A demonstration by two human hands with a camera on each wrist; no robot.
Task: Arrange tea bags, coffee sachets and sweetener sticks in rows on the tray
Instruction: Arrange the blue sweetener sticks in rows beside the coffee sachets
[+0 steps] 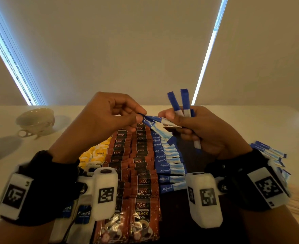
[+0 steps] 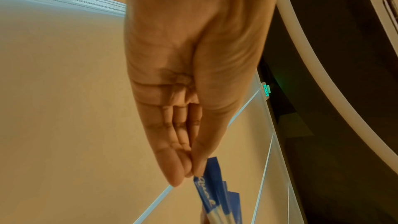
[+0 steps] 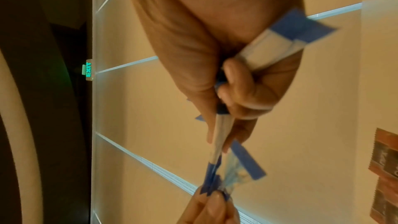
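Desk [image 1: 233,124]: pale, carrying all below.
Tray [image 1: 177,217]: dark, centre near.
Coffee sachets [image 1: 141,187]: two brown rows, mid-tray, running near to far.
Sweetener sticks in a row [image 1: 168,166]: blue-white, right of sachets.
Tea bags [image 1: 95,154]: yellow, left of sachets.
Cup [image 1: 36,120]: far left, tipped on side.
Loose sticks [image 1: 270,150]: right, on desk.
Right hand [image 1: 205,131]: clenched round a stick bundle [image 1: 185,103].
Left hand [image 1: 108,115]: pinching one raised stick [image 1: 150,121] above tray, by its tip.
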